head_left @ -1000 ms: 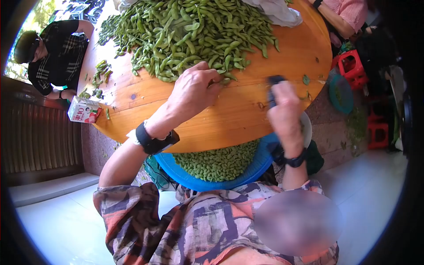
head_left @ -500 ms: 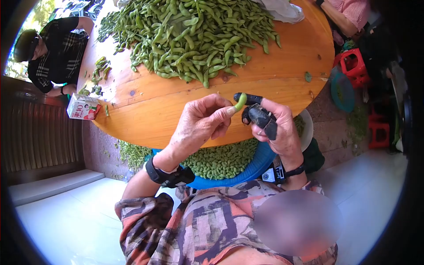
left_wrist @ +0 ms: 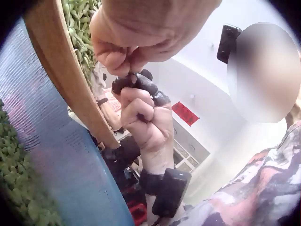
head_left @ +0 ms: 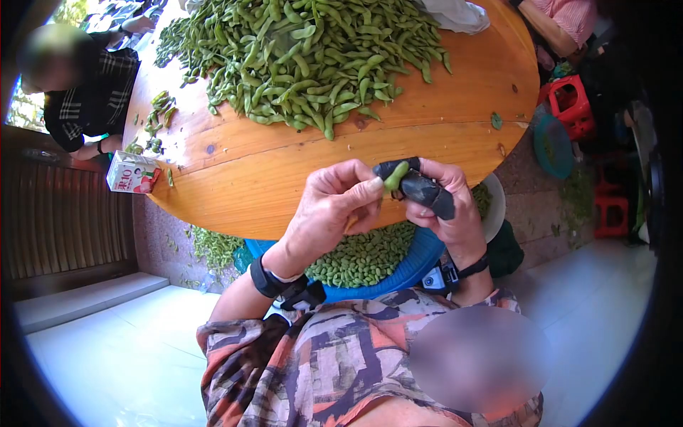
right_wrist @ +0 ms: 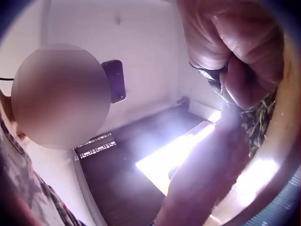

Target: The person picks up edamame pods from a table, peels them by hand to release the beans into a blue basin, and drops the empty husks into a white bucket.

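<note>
My left hand [head_left: 324, 206] pinches one end of a green soybean pod [head_left: 396, 176] between thumb and fingertips. Opposite it, my right hand [head_left: 459, 210] holds the pod between its thumb and forefinger, both wrapped in black covers [head_left: 429, 195]. The two hands meet above the near edge of the wooden table [head_left: 284, 156], over a blue basin [head_left: 420, 260] of shelled green beans [head_left: 359, 257]. In the left wrist view, the black-covered fingertips of the right hand [left_wrist: 143, 120] touch the left fingertips. A large heap of pods [head_left: 306, 71] lies across the table.
A drink carton [head_left: 133, 174] stands at the table's left edge near some loose pods [head_left: 162, 110]. One person [head_left: 99, 92] sits at the left, another's arm [head_left: 544, 32] shows at the far right. Red stools [head_left: 569, 107] and a pale bowl [head_left: 492, 213] are to the right.
My left hand has come back from the heap with a pod, and my right hand has moved in to meet it. The pod now sits deeper between the right hand's covered fingers.
</note>
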`<state>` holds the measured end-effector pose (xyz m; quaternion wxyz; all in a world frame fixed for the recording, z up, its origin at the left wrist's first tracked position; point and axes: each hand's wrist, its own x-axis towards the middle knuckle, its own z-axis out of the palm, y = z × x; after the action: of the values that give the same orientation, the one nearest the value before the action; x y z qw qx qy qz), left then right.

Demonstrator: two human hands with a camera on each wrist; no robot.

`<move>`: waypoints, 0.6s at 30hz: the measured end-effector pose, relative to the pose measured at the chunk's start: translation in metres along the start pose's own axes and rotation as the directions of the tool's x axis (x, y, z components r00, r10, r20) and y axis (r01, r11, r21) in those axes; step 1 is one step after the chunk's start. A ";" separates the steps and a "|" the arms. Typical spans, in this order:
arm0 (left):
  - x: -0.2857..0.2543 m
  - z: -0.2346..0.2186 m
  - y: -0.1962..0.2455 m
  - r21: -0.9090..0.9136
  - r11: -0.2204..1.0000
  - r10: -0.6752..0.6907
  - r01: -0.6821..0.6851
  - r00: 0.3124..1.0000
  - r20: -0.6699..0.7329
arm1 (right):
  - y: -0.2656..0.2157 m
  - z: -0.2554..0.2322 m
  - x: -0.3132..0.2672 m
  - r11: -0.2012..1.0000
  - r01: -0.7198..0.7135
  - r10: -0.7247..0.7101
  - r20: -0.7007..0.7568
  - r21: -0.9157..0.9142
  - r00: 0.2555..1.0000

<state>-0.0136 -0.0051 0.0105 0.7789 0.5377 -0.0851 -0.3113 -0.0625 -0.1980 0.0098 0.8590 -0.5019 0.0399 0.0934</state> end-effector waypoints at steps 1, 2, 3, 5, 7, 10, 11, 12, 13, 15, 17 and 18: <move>0.000 -0.002 0.002 -0.345 0.911 -0.183 0.226 0.971 0.153 | -0.001 -0.003 0.001 0.994 -0.047 0.040 0.075 0.097 0.996; 0.001 -0.003 -0.006 -0.396 0.890 -0.159 0.226 0.968 0.193 | -0.002 -0.005 0.001 0.977 -0.100 0.071 0.152 0.189 0.986; 0.001 -0.002 -0.004 -0.396 0.890 -0.159 0.226 0.968 0.194 | -0.002 -0.006 0.000 0.977 -0.099 0.070 0.151 0.189 0.986; -0.001 0.000 0.002 -0.298 0.927 -0.183 0.226 0.969 0.166 | -0.001 -0.007 -0.002 0.991 -0.057 0.042 0.126 0.119 0.991; 0.002 0.003 -0.001 -0.032 0.998 -0.044 0.045 0.998 0.040 | -0.016 0.011 -0.005 0.976 -0.002 0.006 0.014 -0.219 1.000; 0.006 0.003 -0.003 0.312 0.943 0.128 -0.118 0.992 -0.014 | -0.009 0.013 -0.003 0.728 0.164 -0.209 0.012 -0.666 0.978; 0.007 0.003 -0.004 0.365 0.923 0.129 -0.122 0.992 0.005 | -0.005 0.011 -0.002 0.573 0.302 -0.321 0.130 -0.762 0.938; 0.008 -0.003 0.000 0.464 0.882 0.056 -0.084 0.996 0.075 | -0.010 0.019 -0.004 0.600 0.289 -0.326 0.102 -0.746 0.940; 0.007 -0.001 0.003 0.464 0.882 0.058 -0.085 0.996 0.073 | -0.012 0.020 -0.005 0.599 0.291 -0.325 0.105 -0.746 0.940; 0.004 0.006 0.011 0.714 0.664 0.195 -0.223 0.973 0.122 | -0.013 0.019 -0.006 0.572 0.289 -0.318 0.117 -0.768 0.941; 0.001 0.006 0.013 0.781 0.564 0.238 -0.268 0.958 0.156 | -0.013 0.017 -0.006 0.570 0.284 -0.308 0.120 -0.771 0.944; -0.001 0.006 0.013 0.836 0.456 0.277 -0.307 0.941 0.194 | -0.012 0.016 -0.007 0.568 0.280 -0.297 0.124 -0.774 0.947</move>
<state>-0.0124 -0.0065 0.0245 0.4514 0.8233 -0.3298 -0.0986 -0.0670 -0.1910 0.0290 0.5567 -0.8258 -0.0786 -0.0448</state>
